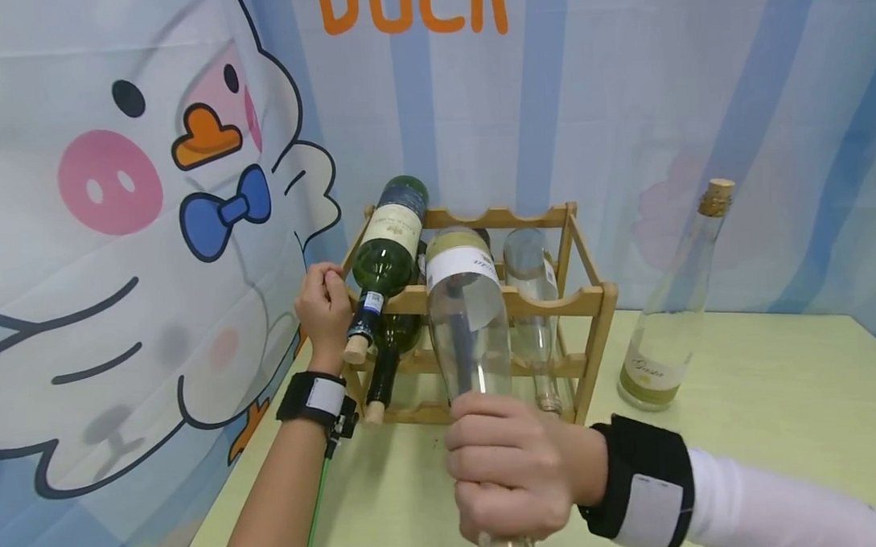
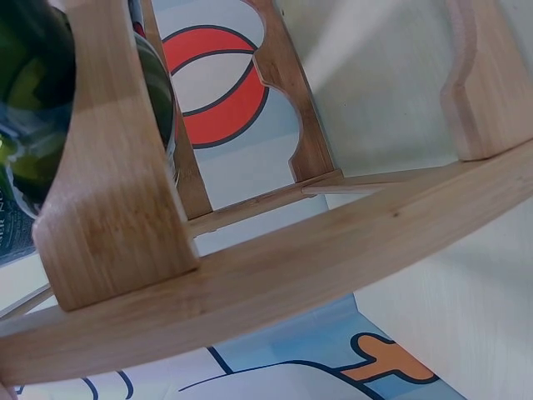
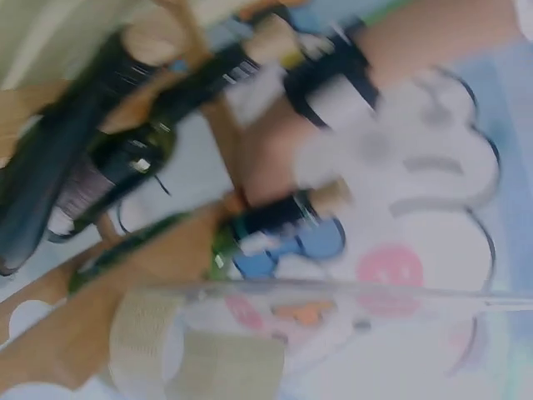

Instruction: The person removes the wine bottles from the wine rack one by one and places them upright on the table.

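Note:
My right hand (image 1: 506,464) grips a clear glass wine bottle (image 1: 469,345) by its neck. The bottle's base, with a white and gold label, points away and overlaps the front top rail of the wooden wine rack (image 1: 569,303) in the head view. At the rack's left front corner, my left hand (image 1: 323,306) holds the frame with curled fingers. A corked green wine bottle (image 1: 387,259) lies on the top tier beside that hand, neck forward. Beneath it rests a darker corked bottle (image 1: 387,372). Blurred in the right wrist view, the held bottle's label (image 3: 233,367) shows near the rack.
Another clear bottle (image 1: 531,278) lies in the rack's right side. To the right, a corked clear bottle (image 1: 660,330) stands upright on the pale yellow table (image 1: 776,423). A printed cartoon backdrop (image 1: 619,74) hangs behind and along the left.

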`<state>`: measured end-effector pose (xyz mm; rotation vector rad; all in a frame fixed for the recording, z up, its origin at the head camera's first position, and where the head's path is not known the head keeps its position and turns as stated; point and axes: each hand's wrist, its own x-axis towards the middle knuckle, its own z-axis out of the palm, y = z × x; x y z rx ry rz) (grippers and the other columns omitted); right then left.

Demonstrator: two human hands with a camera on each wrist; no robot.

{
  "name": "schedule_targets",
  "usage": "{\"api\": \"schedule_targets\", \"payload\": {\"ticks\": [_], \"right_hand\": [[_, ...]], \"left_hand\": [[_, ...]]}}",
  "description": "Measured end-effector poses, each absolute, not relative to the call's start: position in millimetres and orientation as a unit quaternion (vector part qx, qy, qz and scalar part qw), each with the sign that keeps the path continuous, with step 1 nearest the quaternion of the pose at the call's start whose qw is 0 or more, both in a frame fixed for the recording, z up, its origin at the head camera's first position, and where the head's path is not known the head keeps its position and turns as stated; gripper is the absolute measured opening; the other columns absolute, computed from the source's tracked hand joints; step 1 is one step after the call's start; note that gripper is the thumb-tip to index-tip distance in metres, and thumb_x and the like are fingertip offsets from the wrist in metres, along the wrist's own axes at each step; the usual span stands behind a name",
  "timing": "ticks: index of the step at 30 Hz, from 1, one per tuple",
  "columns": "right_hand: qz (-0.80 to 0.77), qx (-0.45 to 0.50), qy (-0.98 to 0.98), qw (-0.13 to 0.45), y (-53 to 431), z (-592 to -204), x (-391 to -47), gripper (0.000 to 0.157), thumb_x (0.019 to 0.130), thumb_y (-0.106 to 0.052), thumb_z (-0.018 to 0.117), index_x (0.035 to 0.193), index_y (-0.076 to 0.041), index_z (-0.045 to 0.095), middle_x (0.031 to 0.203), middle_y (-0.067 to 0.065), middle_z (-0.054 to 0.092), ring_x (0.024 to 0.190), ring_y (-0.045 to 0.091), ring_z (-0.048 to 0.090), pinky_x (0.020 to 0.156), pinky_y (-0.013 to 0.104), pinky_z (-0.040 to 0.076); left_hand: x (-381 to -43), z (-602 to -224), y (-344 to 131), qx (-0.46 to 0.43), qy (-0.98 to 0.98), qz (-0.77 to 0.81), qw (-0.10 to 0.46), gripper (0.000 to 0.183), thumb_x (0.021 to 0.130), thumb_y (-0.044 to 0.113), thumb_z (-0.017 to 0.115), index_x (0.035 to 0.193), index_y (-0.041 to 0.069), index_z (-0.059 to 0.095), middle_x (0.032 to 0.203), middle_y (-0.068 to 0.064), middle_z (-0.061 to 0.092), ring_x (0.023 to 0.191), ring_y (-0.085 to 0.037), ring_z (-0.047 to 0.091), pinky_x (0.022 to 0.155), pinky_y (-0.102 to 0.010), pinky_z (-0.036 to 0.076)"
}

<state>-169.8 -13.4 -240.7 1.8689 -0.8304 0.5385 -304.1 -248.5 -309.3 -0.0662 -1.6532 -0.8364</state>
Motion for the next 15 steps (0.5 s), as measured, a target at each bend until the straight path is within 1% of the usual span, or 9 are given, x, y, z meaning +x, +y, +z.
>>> {"api": "schedule_targets", "payload": {"ticks": [2,4,6,9,11,12,15], "right_hand": [[0.273,0.754,-0.332,0.497,-6,-237,-171,0.02,0.076,-0.003,0.045,0.058,-0.013,0.046,0.056,-0.002,0.051,0.055,0.013,0.048,0.06,0.028,0.042],[0.327,0.733,-0.344,0.487,7,-238,-177,0.012,0.07,-0.004,0.051,0.059,-0.01,0.051,0.059,0.002,0.056,0.058,0.016,0.053,0.062,0.032,0.046],[0.395,0.71,-0.354,0.463,20,-241,-185,0.007,0.067,-0.003,0.055,0.061,-0.007,0.054,0.062,0.005,0.06,0.061,0.02,0.055,0.064,0.037,0.047],[0.534,0.661,-0.303,0.431,34,-241,-202,0.01,0.061,0.0,0.062,0.058,-0.001,0.052,0.058,0.011,0.06,0.057,0.025,0.056,0.06,0.041,0.046],[0.632,0.629,-0.229,0.391,40,-228,-208,0.015,0.058,0.006,0.063,0.057,0.003,0.049,0.054,0.015,0.057,0.053,0.028,0.054,0.057,0.04,0.045],[0.674,0.608,-0.183,0.378,43,-219,-208,0.016,0.057,0.009,0.062,0.058,0.006,0.046,0.051,0.018,0.055,0.05,0.029,0.052,0.055,0.04,0.045],[0.752,0.536,-0.098,0.37,57,-185,-206,0.022,0.053,0.012,0.055,0.057,0.008,0.034,0.04,0.018,0.043,0.039,0.029,0.044,0.045,0.037,0.042]], "left_hand": [[-305,-309,-249,-0.03,-0.713,-0.36,0.601,0.025,0.083,0.011,0.038,0.076,-0.005,0.056,0.063,-0.021,0.053,0.049,-0.028,0.04,0.047,-0.033,0.028],[-306,-309,-249,-0.031,-0.714,-0.36,0.6,0.025,0.083,0.011,0.038,0.076,-0.005,0.056,0.063,-0.021,0.053,0.049,-0.028,0.04,0.047,-0.032,0.028],[-306,-309,-249,-0.031,-0.714,-0.361,0.599,0.025,0.083,0.011,0.038,0.076,-0.005,0.056,0.064,-0.021,0.054,0.049,-0.028,0.041,0.048,-0.033,0.029],[-306,-309,-248,-0.029,-0.713,-0.364,0.598,0.025,0.083,0.011,0.039,0.076,-0.005,0.056,0.066,-0.021,0.054,0.051,-0.029,0.042,0.049,-0.033,0.03],[-306,-310,-248,-0.028,-0.713,-0.365,0.598,0.025,0.083,0.011,0.039,0.076,-0.005,0.056,0.066,-0.021,0.055,0.052,-0.029,0.043,0.049,-0.033,0.03],[-306,-310,-248,-0.028,-0.713,-0.366,0.597,0.025,0.083,0.011,0.039,0.076,-0.005,0.056,0.066,-0.021,0.055,0.052,-0.03,0.043,0.049,-0.034,0.031],[-306,-310,-247,-0.029,-0.713,-0.366,0.597,0.025,0.083,0.011,0.039,0.076,-0.005,0.056,0.066,-0.021,0.054,0.053,-0.03,0.044,0.05,-0.034,0.031]]}}
